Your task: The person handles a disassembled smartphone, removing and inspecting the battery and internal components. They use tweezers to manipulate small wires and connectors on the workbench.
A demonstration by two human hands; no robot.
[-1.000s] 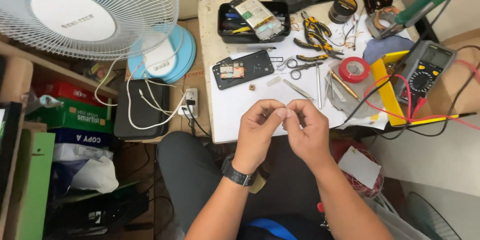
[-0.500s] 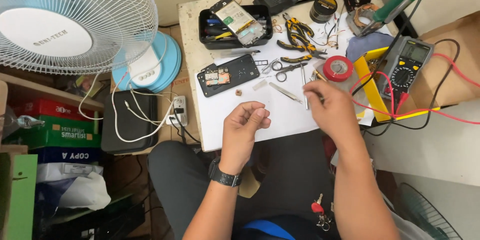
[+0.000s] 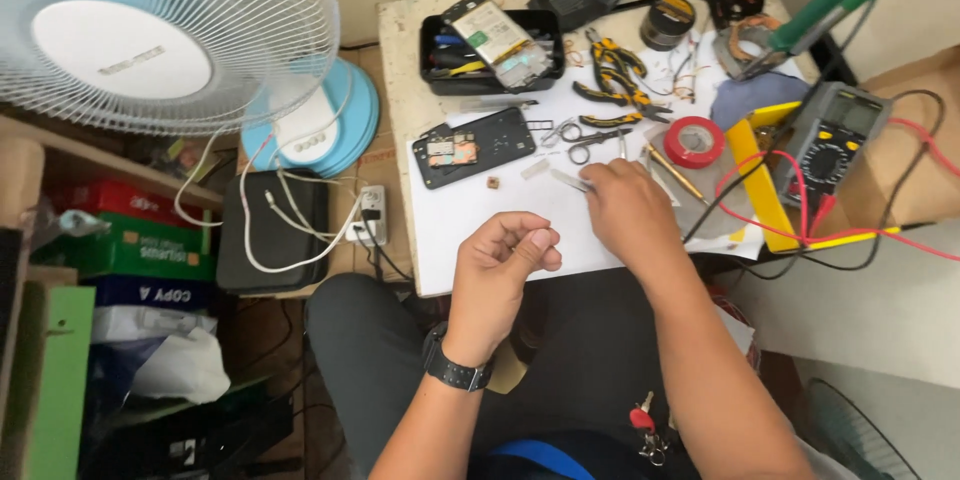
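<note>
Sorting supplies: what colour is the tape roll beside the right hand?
Red, seen clearly in the head view: the round tape roll.

Bright, even indoor light, sharp focus.
The white paper-covered worktable (image 3: 500, 230) is glaring slightly; edges are bending, shadows staying soft.

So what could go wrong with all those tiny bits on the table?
The left hand pinches something too small to make out, held off the table edge, so it could drop into the lap. The right hand reaches for the tweezers near a tiny loose part, which a nudge could flick away. The red test leads could snag the wrist.
</note>
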